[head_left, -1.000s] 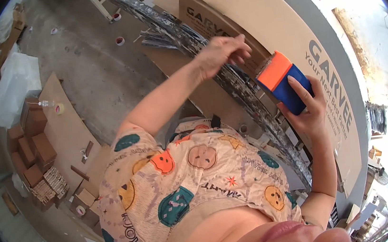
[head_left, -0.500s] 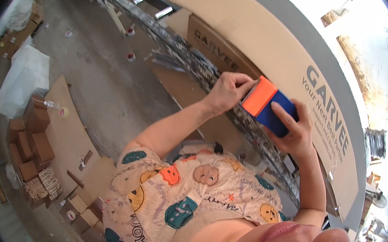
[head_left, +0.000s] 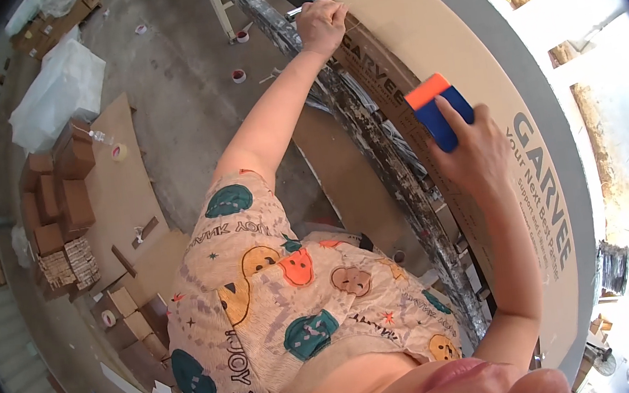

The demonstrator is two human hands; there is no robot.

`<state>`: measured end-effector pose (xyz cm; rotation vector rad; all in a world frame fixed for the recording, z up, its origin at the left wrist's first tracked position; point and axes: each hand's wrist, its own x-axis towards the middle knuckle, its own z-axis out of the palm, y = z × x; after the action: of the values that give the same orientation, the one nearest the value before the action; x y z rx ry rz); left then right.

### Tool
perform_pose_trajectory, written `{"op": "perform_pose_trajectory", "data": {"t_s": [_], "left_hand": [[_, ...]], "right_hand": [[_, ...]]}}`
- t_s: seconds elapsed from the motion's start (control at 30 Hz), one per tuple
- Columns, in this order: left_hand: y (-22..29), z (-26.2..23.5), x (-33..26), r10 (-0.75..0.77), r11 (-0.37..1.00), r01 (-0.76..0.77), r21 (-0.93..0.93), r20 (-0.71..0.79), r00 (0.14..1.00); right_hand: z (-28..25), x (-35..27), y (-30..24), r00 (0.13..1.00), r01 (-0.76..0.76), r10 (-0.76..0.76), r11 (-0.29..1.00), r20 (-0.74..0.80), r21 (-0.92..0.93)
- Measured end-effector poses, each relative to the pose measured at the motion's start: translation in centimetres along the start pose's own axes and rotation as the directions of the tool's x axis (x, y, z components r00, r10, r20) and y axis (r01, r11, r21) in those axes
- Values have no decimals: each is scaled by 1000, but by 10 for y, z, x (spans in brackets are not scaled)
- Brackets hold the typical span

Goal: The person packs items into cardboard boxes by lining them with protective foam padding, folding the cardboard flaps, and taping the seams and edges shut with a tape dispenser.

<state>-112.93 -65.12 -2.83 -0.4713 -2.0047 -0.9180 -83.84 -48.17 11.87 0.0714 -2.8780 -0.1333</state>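
My right hand (head_left: 473, 149) grips a hand-sized blue block-shaped tool with an orange end (head_left: 442, 124), its thumb side lying along the blue part. The tool is over the large flat cardboard carton (head_left: 460, 48), with its orange end toward the carton's far part. My left hand (head_left: 322, 25) is stretched out to the far left edge of the carton, its fingers closed in a pinch. Whatever it pinches is hidden or too small to name. The carton lies on a grey surface, and its printed side wall (head_left: 373, 65) faces me.
A paint-spattered beam (head_left: 370, 140) runs along the near side of the carton. On the floor to the left are stacked brown boxes (head_left: 74, 200), a white plastic-wrapped bundle (head_left: 57, 86), a flat cardboard sheet (head_left: 122, 172) and several tape rolls (head_left: 238, 75).
My left hand has moved away from the blue and orange tool to the carton's far left edge. My right hand has shifted slightly farther away, still holding the tool.
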Motion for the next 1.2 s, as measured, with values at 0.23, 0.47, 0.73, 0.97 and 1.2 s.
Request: {"op": "perform_pose_trajectory", "data": {"t_s": [0.23, 0.47, 0.73, 0.97, 1.2], "left_hand": [[-22, 10, -14, -151, 988, 149, -37, -58, 987], [-2, 10, -46, -767, 190, 851, -489, 468, 440], [11, -12, -20, -614, 443, 595, -671, 257, 746], [-38, 27, 0, -405, 894, 367, -256, -113, 907], [-59, 15, 6, -410, 910, 396, -120, -387, 826]], "right_hand": [[18, 23, -13, 979, 15, 3, 996, 205, -90], [10, 34, -20, 957, -51, 74, 995, 279, -91], [8, 24, -18, 975, -40, 44, 999, 218, -25], [13, 70, -36, 978, 63, -46, 995, 205, -77], [25, 80, -50, 968, 55, -20, 990, 252, -133]]}}
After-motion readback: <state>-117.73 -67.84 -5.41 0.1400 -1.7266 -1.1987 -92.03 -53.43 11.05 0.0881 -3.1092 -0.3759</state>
